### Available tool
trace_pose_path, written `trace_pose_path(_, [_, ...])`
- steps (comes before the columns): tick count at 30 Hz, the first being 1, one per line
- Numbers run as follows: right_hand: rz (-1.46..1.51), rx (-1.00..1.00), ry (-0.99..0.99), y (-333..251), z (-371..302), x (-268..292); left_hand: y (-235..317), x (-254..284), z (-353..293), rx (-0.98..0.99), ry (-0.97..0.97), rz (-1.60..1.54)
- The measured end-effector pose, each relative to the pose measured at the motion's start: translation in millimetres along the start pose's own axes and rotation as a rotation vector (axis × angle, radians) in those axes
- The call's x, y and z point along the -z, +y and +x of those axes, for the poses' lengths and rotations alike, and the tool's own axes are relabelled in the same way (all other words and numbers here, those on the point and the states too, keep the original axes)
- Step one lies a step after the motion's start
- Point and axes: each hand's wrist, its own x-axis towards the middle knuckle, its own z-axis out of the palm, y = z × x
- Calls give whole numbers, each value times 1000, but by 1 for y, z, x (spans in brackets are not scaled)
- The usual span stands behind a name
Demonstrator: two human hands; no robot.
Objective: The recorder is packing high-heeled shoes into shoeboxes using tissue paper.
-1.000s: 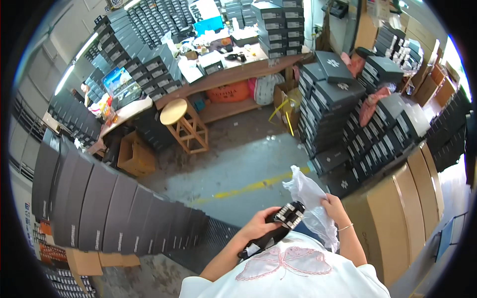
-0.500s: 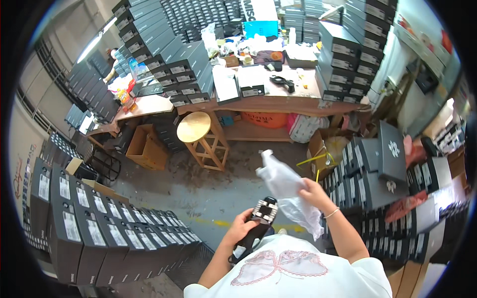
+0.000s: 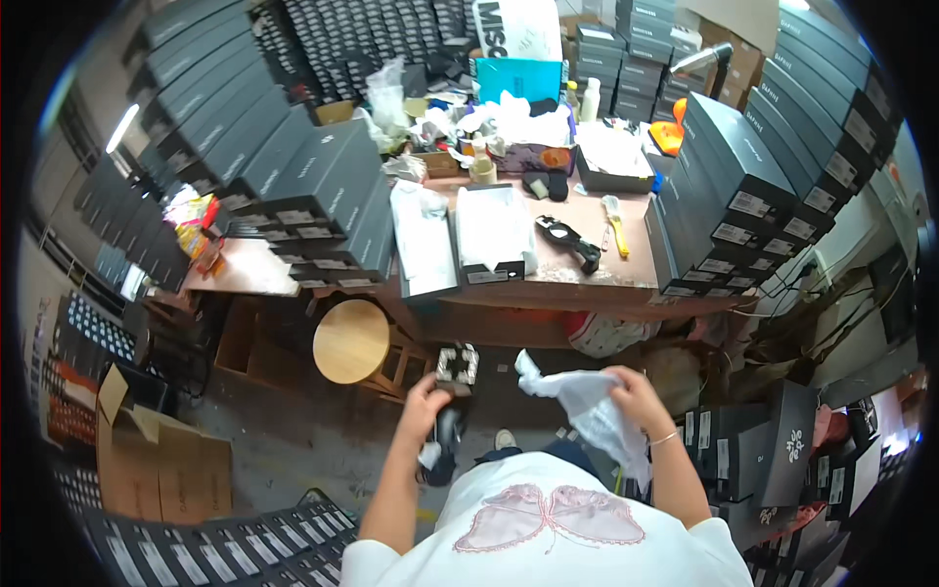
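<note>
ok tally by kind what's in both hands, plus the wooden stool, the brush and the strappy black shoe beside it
Shoes: 2 (silver-trimmed black shoe in the left hand, strappy black shoe on the bench)
White wrapping sheet: 1 (in the right hand)
Round-topped wooden stool: 1
Yellow-handled brush: 1
Total: 5

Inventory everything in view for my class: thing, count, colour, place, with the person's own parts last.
held shoe: one, black and silvery, left hand
sheet: one, whitish, right hand
table: one, brown, centre
other shoe: one, black, table
brush: one, yellow and pale, table
open boxes: at least three, dark, table
panel: one, teal, table back
bottle: at least one, white, table back
clutter: uncountable, mixed, table back
shoe boxes: many, grey, both sides
stool: one, tan, before table
cartons: at least two, brown, left
shirt: one, white, bottom
left hand: one, bare, lower centre
right hand: one, bare, right of centre
</note>
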Motion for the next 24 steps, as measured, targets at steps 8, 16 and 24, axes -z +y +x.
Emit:
trace_pose_path(8, [12, 81, 176, -33, 187, 79, 28, 72, 240, -142, 216, 17])
trace_pose_path(16, [-328, 386, -199, -105, 413, 74, 40, 108, 406, 82, 393, 866])
trace_pose_path(24, [61, 674, -375, -178, 532, -6, 99, -40, 441, 189, -283, -348])
